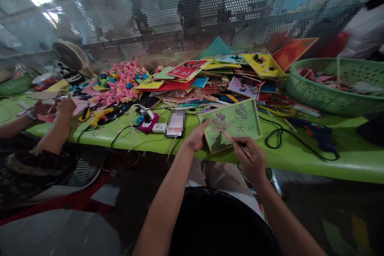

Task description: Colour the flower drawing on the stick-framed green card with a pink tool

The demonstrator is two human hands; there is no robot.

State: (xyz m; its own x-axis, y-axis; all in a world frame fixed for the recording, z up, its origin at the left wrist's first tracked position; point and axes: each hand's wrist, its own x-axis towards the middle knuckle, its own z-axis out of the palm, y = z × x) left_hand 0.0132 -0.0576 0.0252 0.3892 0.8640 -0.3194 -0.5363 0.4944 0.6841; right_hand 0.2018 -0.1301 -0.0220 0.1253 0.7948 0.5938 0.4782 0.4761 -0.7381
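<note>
A framed green picture (246,122) with flowers drawn on it lies tilted at the table's front edge. My left hand (196,136) grips its left side, thumb over the frame. In my right hand (252,156) is a pink pencil or pen (237,144), its tip on or close to the stem of a purple-tinted flower. Other flowers on the sheet are in dark outline. Just left of the picture lies a phone (175,124), its screen blurred out.
A purple power strip (149,124) with plugs and cables sits left of the phone. Behind are stacked coloured cards (187,69) and pink folded flowers (123,86). A glue gun (318,132) and green basket (333,92) stand right. A co-worker's hands (64,108) work at left.
</note>
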